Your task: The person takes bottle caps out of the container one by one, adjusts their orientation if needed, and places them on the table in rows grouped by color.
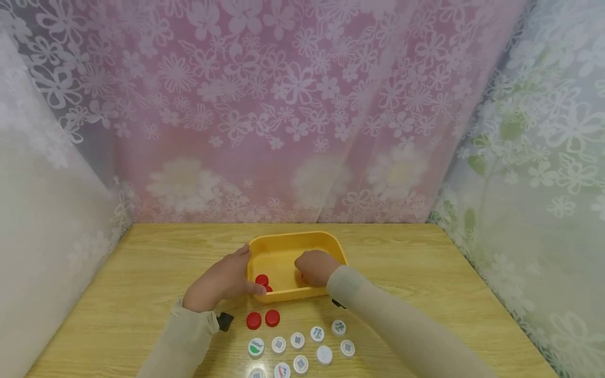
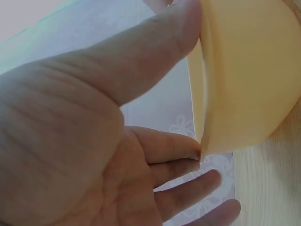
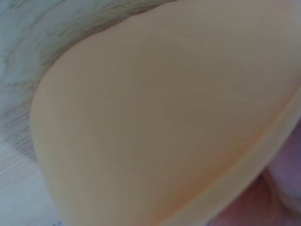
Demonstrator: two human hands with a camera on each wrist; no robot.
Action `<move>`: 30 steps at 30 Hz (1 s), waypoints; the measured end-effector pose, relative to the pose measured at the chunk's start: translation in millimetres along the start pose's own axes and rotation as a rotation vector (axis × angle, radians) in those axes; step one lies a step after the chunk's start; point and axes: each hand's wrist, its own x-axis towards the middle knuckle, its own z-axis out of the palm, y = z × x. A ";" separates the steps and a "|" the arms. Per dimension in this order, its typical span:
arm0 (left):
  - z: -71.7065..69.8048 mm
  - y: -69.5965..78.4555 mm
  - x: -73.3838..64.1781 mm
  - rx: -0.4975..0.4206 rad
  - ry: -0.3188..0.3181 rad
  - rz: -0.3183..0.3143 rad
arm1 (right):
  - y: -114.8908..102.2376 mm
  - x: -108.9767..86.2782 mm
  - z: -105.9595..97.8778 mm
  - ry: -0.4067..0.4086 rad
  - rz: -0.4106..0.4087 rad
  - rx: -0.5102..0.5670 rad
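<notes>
A yellow plastic basin stands on the table. My left hand is at its left end, thumb laid over the front left rim and forefinger touching the rim farther back. In the left wrist view, the other fingers stretch out free of it. My right hand reaches down inside the basin's right part with curled fingers, a sliver of red bottle cap showing at them. Its grip is mostly hidden. Red caps lie in the basin's front left corner. The right wrist view shows mainly the basin's outer wall.
Two red caps, one at left and one at right, lie in front of the basin. Nearer the front are several white caps, some printed. A floral curtain hangs behind the wooden table and at both sides.
</notes>
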 end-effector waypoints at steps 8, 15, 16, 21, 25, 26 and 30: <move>-0.2 -1.2 -2.3 0.036 0.008 0.015 | -2.6 4.3 6.5 -0.010 0.020 -0.060; 2.3 -2.1 -2.8 0.013 -0.016 -0.014 | -5.4 -0.1 5.4 -0.005 0.044 -0.033; 3.0 -2.4 -2.7 0.007 -0.017 -0.016 | -5.8 -0.8 5.4 -0.005 0.046 -0.031; 6.1 -3.2 -2.3 -0.004 -0.014 -0.015 | -7.0 -3.3 5.8 0.012 0.035 -0.034; 6.9 -2.9 -1.6 0.004 -0.005 -0.011 | -6.0 -2.6 7.1 0.015 0.024 -0.044; 7.1 -2.9 -1.4 0.002 -0.003 -0.012 | -5.5 -2.2 7.4 0.015 0.025 -0.041; 7.0 -2.0 -1.2 0.015 0.000 -0.007 | -3.7 -1.2 7.0 0.016 0.034 -0.019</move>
